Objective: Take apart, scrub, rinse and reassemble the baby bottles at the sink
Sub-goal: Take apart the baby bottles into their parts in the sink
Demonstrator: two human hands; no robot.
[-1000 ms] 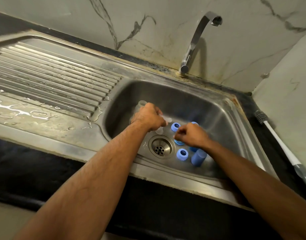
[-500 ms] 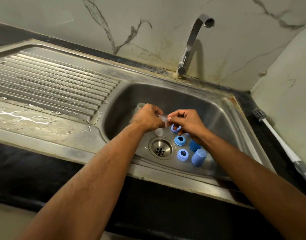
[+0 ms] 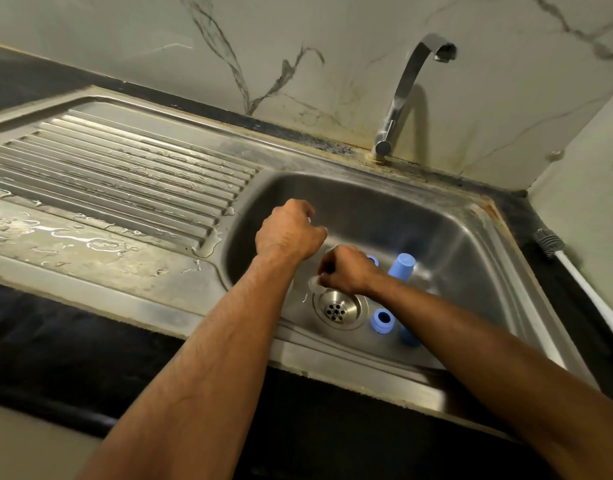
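Left of the basin, the ribbed draining surface (image 3: 118,174) carries pooled water. At frame centre, the left hand (image 3: 288,232) is curled closed over the basin of the sink (image 3: 485,244); what it grips is hidden, though a faint clear edge shows at its fingers. Just below and right of it, the right hand (image 3: 344,270) is curled, knuckles up, touching a clear soft part (image 3: 313,283) beside the drain (image 3: 336,309); whether it pinches that part cannot be told.

Right of the drain lie a blue collar ring (image 3: 383,320) and an upright blue cap (image 3: 402,266). A bottle brush (image 3: 554,249) rests at the right edge, and the tap (image 3: 407,88) runs no water.

Handling judgement: all parts are light; wet plastic will be slippery. Take rigid rings by the outer rim. Clear teats are soft and deform, so hold them at the base flange.

Against the earlier frame, the hands have separated, and the right hand has dropped toward the drain.
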